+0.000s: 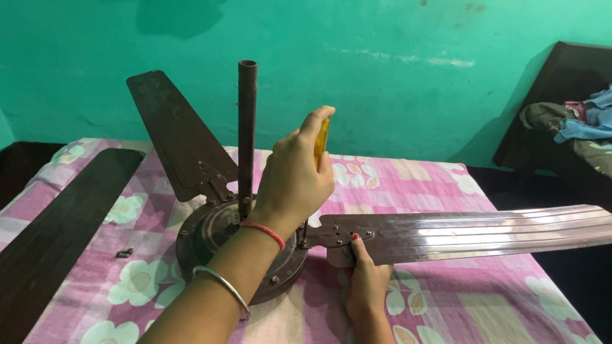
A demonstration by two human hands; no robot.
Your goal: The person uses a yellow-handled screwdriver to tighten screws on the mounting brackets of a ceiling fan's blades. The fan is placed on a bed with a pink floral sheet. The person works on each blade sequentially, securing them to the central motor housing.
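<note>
Pink floral sheet point(507, 340) covers the bed below a green wall point(390, 39). On it sits a brown ceiling fan motor point(210, 243) with an upright rod point(246, 131). The left hand point(296, 174) is clamped on a yellow-handled screwdriver point(321, 140); the right hand point(367, 278) grips the attached blade point(474, 234) from beneath. A loose blade point(44, 246) lies left, a screw point(124, 252) beside it.
</note>
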